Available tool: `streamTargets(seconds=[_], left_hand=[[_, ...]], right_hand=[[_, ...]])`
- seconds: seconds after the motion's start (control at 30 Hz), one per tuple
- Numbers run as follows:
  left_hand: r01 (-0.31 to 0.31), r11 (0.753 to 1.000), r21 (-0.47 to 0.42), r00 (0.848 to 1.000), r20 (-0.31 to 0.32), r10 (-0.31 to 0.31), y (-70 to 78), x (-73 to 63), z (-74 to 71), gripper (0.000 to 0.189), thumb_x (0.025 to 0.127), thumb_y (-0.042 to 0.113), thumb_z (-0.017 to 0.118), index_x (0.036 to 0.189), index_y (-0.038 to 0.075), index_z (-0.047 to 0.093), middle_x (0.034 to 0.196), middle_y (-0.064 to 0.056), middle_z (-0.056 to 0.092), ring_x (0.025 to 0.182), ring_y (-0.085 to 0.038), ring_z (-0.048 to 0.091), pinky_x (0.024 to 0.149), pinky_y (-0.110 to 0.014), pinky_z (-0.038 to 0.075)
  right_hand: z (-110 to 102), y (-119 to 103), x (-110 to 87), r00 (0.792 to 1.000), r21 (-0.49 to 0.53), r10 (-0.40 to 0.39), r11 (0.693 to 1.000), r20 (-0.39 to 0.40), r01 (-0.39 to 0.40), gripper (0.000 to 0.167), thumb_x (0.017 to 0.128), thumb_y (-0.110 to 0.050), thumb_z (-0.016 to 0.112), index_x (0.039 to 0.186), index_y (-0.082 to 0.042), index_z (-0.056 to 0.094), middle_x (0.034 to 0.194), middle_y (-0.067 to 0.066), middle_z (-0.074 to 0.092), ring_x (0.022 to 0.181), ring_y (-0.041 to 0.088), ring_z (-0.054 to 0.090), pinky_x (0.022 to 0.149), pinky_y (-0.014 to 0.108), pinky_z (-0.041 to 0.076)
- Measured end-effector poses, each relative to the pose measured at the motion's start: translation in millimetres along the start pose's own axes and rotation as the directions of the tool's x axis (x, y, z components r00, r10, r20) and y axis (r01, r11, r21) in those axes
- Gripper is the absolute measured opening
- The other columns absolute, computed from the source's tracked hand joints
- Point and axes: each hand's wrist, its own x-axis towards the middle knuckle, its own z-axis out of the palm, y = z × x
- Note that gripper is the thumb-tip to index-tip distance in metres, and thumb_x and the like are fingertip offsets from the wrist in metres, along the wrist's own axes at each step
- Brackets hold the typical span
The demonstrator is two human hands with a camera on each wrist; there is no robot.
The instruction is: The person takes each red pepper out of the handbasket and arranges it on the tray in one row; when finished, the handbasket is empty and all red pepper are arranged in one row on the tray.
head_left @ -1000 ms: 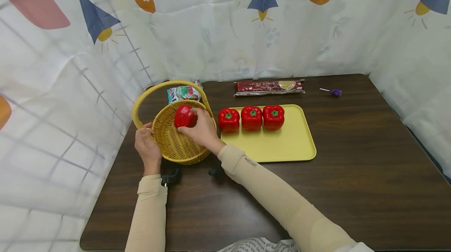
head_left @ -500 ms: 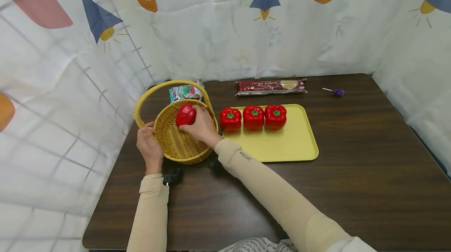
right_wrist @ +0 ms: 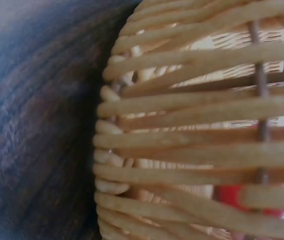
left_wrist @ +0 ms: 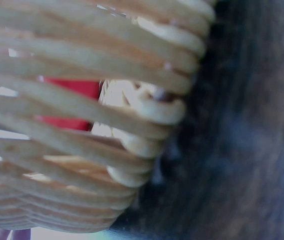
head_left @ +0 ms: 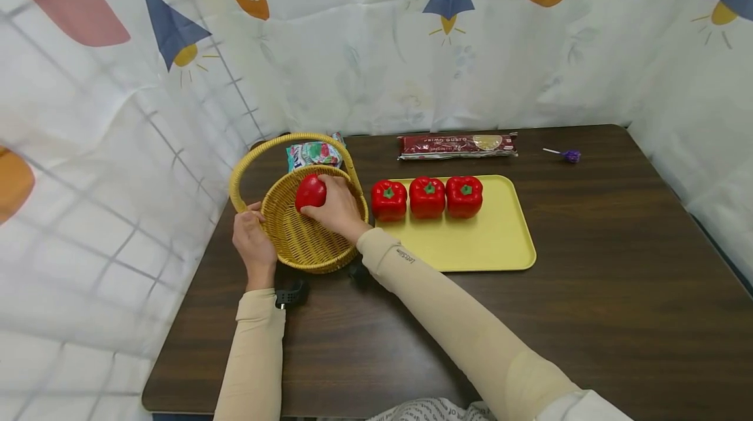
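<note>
A yellow wicker basket (head_left: 308, 257) with a tall arched handle stands at the left of the table. My left hand (head_left: 254, 241) grips its left rim by the foot of the handle. Inside, against the far part of the basket, my right hand (head_left: 336, 208) holds a red bell pepper (head_left: 310, 192) between thumb and fingers. Both wrist views are filled by the basket's weave, with bits of red pepper (left_wrist: 71, 100) showing through the gaps. Three more red bell peppers (head_left: 427, 199) with green stems line the back left of a yellow tray (head_left: 470, 244).
Behind the basket lies a colourful candy bag (head_left: 314, 154). A dark red spaghetti packet (head_left: 457, 146) rests along the table's back, with a purple lollipop (head_left: 570, 156) to its right. Printed white curtains (head_left: 376, 68) hang behind and beside the brown table (head_left: 618, 244).
My right hand, with the bell pepper, has moved slightly left and deeper into the basket. The left hand keeps its grip on the rim. The head view has shifted a little.
</note>
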Motion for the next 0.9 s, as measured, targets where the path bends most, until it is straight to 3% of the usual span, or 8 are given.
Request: streamTargets(seconds=[0.2,0.5,0.73,0.9], left_hand=[[-0.002,1.0,-0.001,1.0,-0.002,0.002,1.9,0.3,0.3,0.09,0.09,0.075,0.033,0.087,-0.013,0.047,0.113,-0.026,0.063,0.1,-0.04,0.053,0.081,-0.021,0.035],[0.002,1.0,-0.004,1.0,0.001,-0.002,0.7,-0.1,0.9,0.087,0.091,0.074,0.034,0.088,-0.012,0.047,0.114,-0.028,0.062,0.101,-0.04,0.053,0.082,-0.021,0.037],[-0.01,1.0,-0.003,1.0,0.007,0.01,0.2,0.1,1.3,0.086,0.092,0.072,0.034,0.085,-0.013,0.046,0.112,-0.029,0.062,0.105,-0.042,0.054,0.088,-0.022,0.037],[0.0,1.0,0.001,1.0,0.008,0.0,-0.5,0.4,1.2,0.087,0.092,0.073,0.034,0.085,-0.013,0.047,0.113,-0.027,0.062,0.106,-0.041,0.053,0.087,-0.021,0.036]], right_hand=[[2.0,-0.2,2.8,1.0,-0.011,-0.024,1.0,-0.013,0.024,0.068,0.085,-0.036,0.076,0.142,-0.016,0.045,0.141,0.007,0.044,0.119,0.025,0.053,0.096,0.041,0.048],[4.4,4.2,9.6,0.998,0.08,0.001,0.997,-0.055,0.003,0.055,0.087,-0.035,0.074,0.135,-0.015,0.054,0.126,0.001,0.056,0.113,0.018,0.054,0.096,0.035,0.047],[4.9,3.3,9.9,0.997,0.016,0.068,0.998,-0.02,-0.068,0.064,0.085,-0.043,0.074,0.136,-0.012,0.052,0.124,0.008,0.05,0.106,0.024,0.057,0.091,0.039,0.051],[5.7,4.2,10.4,0.996,0.025,0.092,0.995,0.023,-0.092,0.066,0.085,-0.046,0.073,0.138,-0.013,0.05,0.126,0.01,0.048,0.106,0.025,0.057,0.09,0.041,0.051]])
